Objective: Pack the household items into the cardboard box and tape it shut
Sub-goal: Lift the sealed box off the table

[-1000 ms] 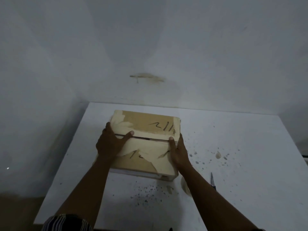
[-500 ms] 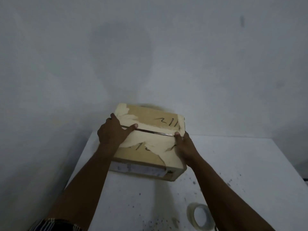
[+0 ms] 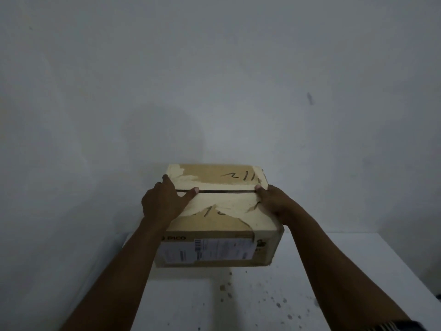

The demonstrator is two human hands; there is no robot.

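Both hands clasp the cardboard box (image 3: 214,209) above the white table (image 3: 274,295) — left hand (image 3: 162,201) wrapped over its left edge, right hand (image 3: 274,201) over its right, thumbs by the dark seam (image 3: 226,191) between its closed flaps.

One view only is given, taken from the person's head and aimed forward and slightly down. The grey wall (image 3: 214,68) fills the upper half; the white table (image 3: 262,306) is seen close below. Both forearms are caught reaching in from the bottom edge, with the cardboard box (image 3: 219,249) framed near centre at arm's length.
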